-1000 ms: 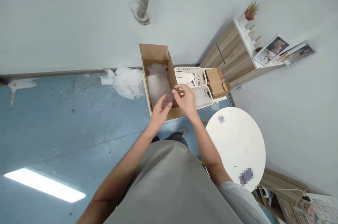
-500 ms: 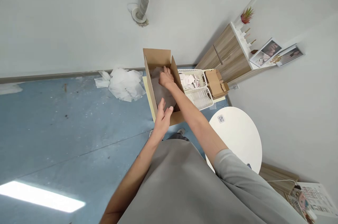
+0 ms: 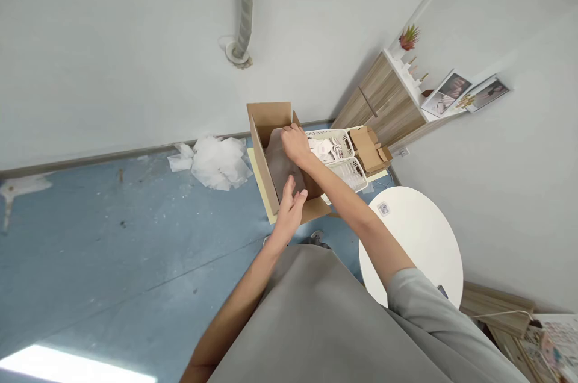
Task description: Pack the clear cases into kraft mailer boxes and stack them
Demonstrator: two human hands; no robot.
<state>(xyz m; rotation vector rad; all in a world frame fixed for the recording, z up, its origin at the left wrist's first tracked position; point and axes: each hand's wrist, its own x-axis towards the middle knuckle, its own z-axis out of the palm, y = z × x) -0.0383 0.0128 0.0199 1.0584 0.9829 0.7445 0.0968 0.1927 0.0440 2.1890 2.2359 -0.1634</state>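
An open cardboard box (image 3: 267, 111) stands by the wall with its flaps up. Inside lies a grey, flat, sheet-like thing (image 3: 277, 157); its kind I cannot make out. My right hand (image 3: 296, 144) is over the box's right side, fingers curled in beside the far part of the grey thing. What those fingers hold, if anything, is hidden. Over the near end of the box is my left hand (image 3: 289, 214), open, with fingers stretched out and thumb apart. It is close to the grey thing's near edge; whether it touches cannot be seen.
Crumpled white wrapping (image 3: 219, 163) lies on the floor left of the box. To the right are a white basket with small packets (image 3: 327, 148), a second basket (image 3: 354, 173) and a brown carton (image 3: 370, 149). A round white table (image 3: 415, 232) and a wooden cabinet (image 3: 388, 100) stand further right.
My right hand has moved from inside the box to its right side, its fingers now curled more tightly. My left hand stays open near the close end. The view has shifted slightly.
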